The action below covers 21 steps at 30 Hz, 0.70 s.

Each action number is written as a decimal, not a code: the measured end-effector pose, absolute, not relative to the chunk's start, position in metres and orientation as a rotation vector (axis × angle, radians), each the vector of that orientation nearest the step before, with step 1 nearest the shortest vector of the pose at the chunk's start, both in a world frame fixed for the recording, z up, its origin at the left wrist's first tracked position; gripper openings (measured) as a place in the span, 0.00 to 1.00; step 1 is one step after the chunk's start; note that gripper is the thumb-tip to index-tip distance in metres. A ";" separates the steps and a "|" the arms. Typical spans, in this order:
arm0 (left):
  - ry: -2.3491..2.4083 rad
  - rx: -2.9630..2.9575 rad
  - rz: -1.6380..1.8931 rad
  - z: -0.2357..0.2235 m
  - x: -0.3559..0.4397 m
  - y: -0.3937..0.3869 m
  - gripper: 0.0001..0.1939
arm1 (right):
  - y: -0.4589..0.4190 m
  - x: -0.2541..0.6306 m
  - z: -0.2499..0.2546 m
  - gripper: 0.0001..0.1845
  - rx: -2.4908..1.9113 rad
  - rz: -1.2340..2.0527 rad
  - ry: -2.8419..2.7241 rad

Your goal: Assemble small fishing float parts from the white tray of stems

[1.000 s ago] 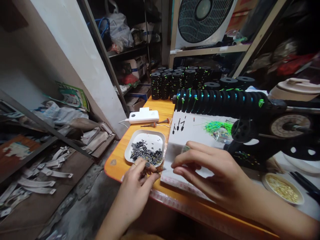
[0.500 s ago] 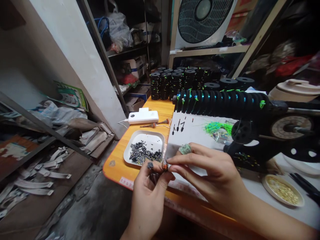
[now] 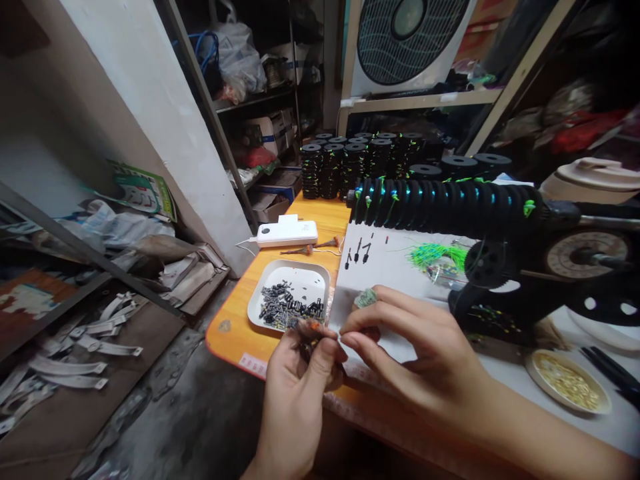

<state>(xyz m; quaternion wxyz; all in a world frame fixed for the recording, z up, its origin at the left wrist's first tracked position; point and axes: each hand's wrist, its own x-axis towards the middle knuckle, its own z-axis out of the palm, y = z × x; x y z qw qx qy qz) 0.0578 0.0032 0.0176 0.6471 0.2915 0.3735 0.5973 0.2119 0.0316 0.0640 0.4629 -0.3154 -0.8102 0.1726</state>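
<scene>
Over the table's front edge, my left hand (image 3: 300, 387) is closed around a small dark bundle with an orange end (image 3: 315, 326); its fingers cover most of it. My right hand (image 3: 420, 340) is just to the right, thumb and forefinger pinched close to the left fingertips. Whatever lies in that pinch is too small to make out. A pale green wad (image 3: 365, 298) shows at another right fingertip; I cannot tell if it is wrapped on or held. Behind the left hand, a white tray (image 3: 257, 317) holds many small black and grey parts.
Orange-tipped bundles (image 3: 310, 249) lie by a white power bank-like box (image 3: 287, 233). A black machine with a ribbed roller (image 3: 440, 203) stands at right, green strands (image 3: 437, 255) below it. Black spools (image 3: 340, 167) stand behind. A dish of gold bits (image 3: 570, 380) sits front right.
My right fingers have drawn slightly right, away from the left fingertips. My left hand has turned a little, and the orange end has shifted up and left in it.
</scene>
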 end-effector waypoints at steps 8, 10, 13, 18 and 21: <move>0.889 0.551 1.437 0.036 0.054 -0.001 0.15 | 0.037 0.223 0.068 0.06 -0.799 0.442 -2.011; 0.884 0.555 1.435 0.037 0.052 -0.003 0.15 | 0.038 0.224 0.070 0.06 -0.809 0.423 -2.017; 0.902 0.557 1.427 0.037 0.052 -0.005 0.15 | 0.038 0.225 0.070 0.06 -0.816 0.426 -2.038; 0.942 0.560 1.427 0.036 0.052 -0.007 0.17 | 0.037 0.224 0.070 0.07 -0.806 0.431 -2.048; 0.950 0.581 1.427 0.035 0.053 -0.007 0.17 | 0.036 0.223 0.072 0.07 -0.807 0.425 -2.050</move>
